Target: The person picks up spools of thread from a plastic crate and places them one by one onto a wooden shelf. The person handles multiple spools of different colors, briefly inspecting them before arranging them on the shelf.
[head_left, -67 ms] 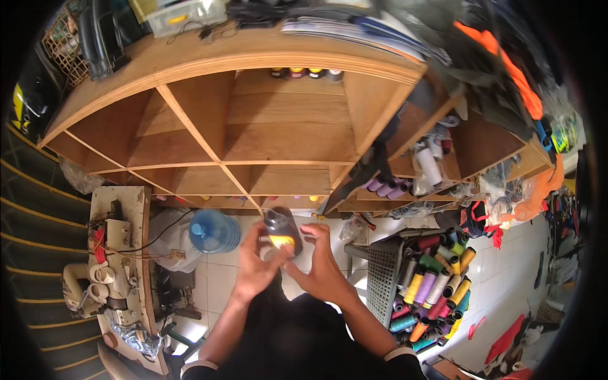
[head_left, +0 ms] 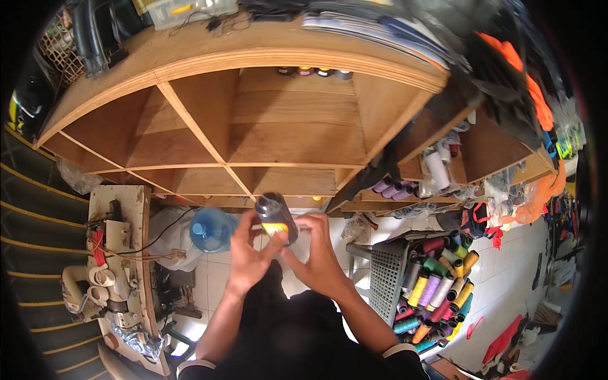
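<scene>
In front of my body I hold a dark thread spool (head_left: 275, 212) with a yellow label, leaning a little to the left. My left hand (head_left: 250, 253) is closed round its left side, the thumb lying across the label. My right hand (head_left: 316, 253) grips it from the right, with bent fingers along its side and the thumb near its lower end. The spool is above the floor, just this side of the wooden shelf unit (head_left: 294, 152).
Several spools (head_left: 305, 71) stand deep in a shelf compartment. A grey crate (head_left: 385, 278) full of coloured thread spools (head_left: 432, 290) is at my right. A blue water jug (head_left: 212, 229) and a sewing machine (head_left: 117, 266) on a worktable are at my left.
The spool and both hands have shifted slightly up and to the left, and the spool leans more to the left. The shelf unit appears slightly further right in view.
</scene>
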The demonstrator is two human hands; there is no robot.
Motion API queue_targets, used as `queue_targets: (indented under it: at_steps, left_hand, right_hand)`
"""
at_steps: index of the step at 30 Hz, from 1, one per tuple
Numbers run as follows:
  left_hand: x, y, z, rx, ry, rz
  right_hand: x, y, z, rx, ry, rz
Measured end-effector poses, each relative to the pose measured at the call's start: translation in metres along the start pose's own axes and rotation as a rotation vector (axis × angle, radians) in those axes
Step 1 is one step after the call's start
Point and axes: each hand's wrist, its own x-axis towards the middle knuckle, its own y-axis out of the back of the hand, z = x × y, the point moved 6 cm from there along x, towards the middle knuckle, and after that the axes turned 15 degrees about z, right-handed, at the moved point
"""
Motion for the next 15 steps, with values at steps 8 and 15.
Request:
queue_targets:
  at_steps: [8, 15]
  left_hand:
    - [0.123, -0.005, 0.03, 0.073, -0.275, 0.043]
    - [0.151, -0.033, 0.024, 0.036, -0.292, -0.053]
  right_hand:
    - [0.111, -0.051, 0.019, -0.061, 0.055, 0.198]
    - [0.143, -0.045, 0.046, -0.109, -0.06, 0.229]
